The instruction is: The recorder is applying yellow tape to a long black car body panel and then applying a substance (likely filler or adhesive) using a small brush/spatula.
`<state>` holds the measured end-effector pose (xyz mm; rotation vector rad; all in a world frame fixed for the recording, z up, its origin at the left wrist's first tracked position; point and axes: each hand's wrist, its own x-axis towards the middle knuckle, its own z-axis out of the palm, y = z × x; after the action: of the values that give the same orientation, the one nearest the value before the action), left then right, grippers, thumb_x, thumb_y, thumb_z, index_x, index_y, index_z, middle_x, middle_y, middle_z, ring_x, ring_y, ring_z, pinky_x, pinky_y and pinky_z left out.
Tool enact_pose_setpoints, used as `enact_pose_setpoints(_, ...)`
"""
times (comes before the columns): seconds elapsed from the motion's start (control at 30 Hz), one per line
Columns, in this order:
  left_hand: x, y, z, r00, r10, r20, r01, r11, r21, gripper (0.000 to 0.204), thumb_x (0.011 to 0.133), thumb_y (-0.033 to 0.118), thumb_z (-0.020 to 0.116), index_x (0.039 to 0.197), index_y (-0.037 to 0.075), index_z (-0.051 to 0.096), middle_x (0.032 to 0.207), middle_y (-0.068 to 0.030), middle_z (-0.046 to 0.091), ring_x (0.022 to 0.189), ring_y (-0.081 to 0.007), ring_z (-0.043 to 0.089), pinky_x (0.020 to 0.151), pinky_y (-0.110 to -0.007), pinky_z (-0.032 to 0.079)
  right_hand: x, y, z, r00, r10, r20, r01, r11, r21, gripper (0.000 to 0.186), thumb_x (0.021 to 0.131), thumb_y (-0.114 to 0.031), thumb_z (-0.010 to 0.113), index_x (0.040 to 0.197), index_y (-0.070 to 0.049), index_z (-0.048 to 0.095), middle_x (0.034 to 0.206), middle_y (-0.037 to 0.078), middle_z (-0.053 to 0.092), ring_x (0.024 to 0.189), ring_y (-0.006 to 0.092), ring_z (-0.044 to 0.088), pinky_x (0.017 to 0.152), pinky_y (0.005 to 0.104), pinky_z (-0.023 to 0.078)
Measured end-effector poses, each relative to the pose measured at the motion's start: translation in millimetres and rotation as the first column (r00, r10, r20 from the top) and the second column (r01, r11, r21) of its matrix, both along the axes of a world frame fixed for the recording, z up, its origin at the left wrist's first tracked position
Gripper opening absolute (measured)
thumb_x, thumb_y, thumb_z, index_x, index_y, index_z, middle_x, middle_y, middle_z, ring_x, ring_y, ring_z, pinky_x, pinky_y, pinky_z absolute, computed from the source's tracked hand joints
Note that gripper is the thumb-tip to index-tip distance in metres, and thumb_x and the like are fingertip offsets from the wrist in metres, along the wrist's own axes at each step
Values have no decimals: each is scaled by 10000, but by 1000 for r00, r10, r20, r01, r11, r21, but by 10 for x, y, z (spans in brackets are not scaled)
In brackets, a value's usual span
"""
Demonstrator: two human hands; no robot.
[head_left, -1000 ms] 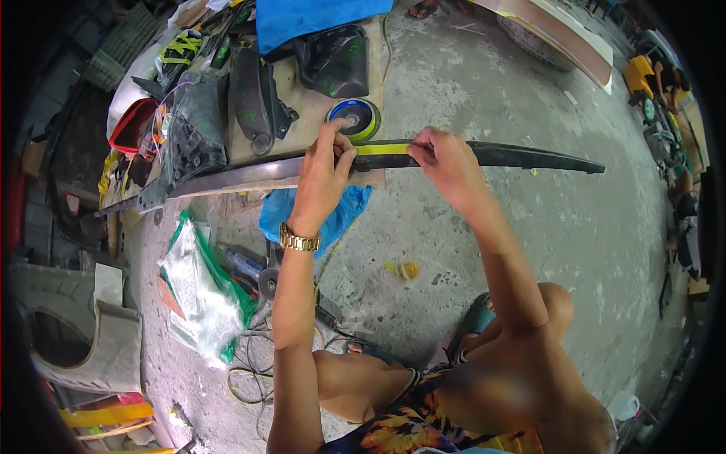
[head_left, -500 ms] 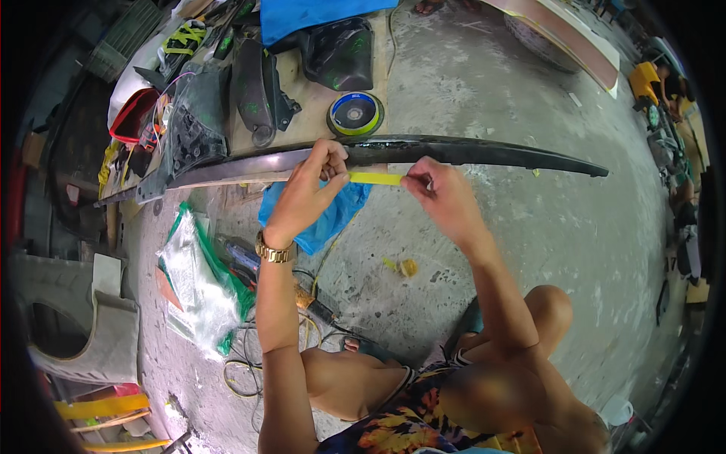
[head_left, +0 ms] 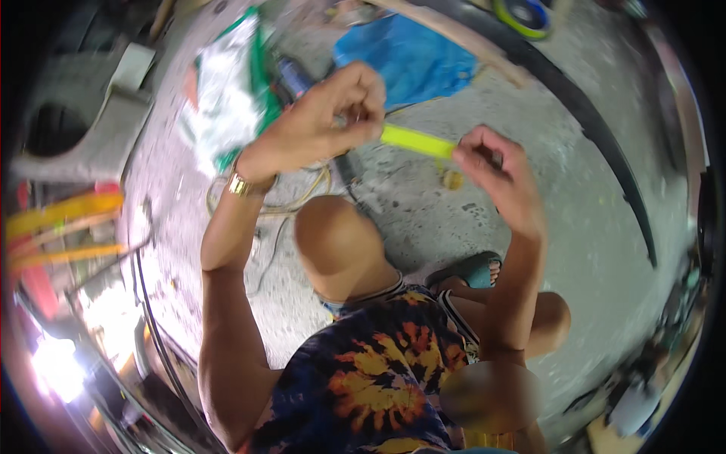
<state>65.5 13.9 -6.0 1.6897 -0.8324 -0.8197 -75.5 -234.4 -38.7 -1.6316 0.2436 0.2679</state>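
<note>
Watching remotely: I see left hand (head_left: 340, 113) and right hand (head_left: 501, 172) pinched closed on opposite ends of the yellow tape (head_left: 418, 141), on the near side of the blue bag (head_left: 408, 60). Held straight, probably so it can't curl or self-stick. Black strip (head_left: 588, 115) and roll (head_left: 522, 15) lie right of the bag, untouched.

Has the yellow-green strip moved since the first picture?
Yes, toward the person: the yellow-green strip earlier appeared beyond the blue plastic sheet, and now appears on its near side.
</note>
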Motion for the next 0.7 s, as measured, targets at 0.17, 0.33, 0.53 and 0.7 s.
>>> enact_pose_setpoints(0.17, -968, 1069, -40, 940, 319, 123, -337, 924, 178, 196, 882, -27, 720, 978, 4, 552, 929, -65, 478, 770, -158, 529, 674, -288, 436, -52, 748, -366, 915, 382, 133, -389, 921, 29, 148, 894, -152, 715, 938, -16, 676, 761, 78, 647, 711, 158, 619, 668, 309, 495)
enact_pose_setpoints(0.33, -1612, 1251, -74, 827, 269, 493, -444, 851, 282, 294, 767, -141, 709, 962, 12, 552, 848, -81, 517, 739, -165, 528, 644, -308, 463, -167, 1134, -676, 831, 543, 123, -536, 840, -86, 207, 873, -212, 698, 1014, -60, 697, 962, 157, 711, 894, 312, 689, 777, 411, 522)
enact_pose_setpoints(0.53, -1493, 1099, -31, 862, 422, 281, -506, 747, 432, 514, 789, -39, 754, 1252, 28, 543, 764, -62, 565, 683, -161, 556, 629, -291, 471, -185, 883, -526, 854, 500, 141, -467, 858, -213, 265, 886, -302, 708, 1029, -85, 660, 896, 167, 696, 876, 352, 677, 768, 449, 508)
enact_pose_setpoints(0.7, -623, 837, 367, 856, 150, 494, -358, 863, 357, 538, 828, 77, 788, 1322, 31, 580, 799, -50, 636, 749, -161, 625, 697, -310, 499, -193, 623, -690, 949, 268, 166, -205, 925, -322, 324, 922, -331, 687, 1125, -99, 587, 909, 152, 698, 884, 376, 680, 759, 462, 514)
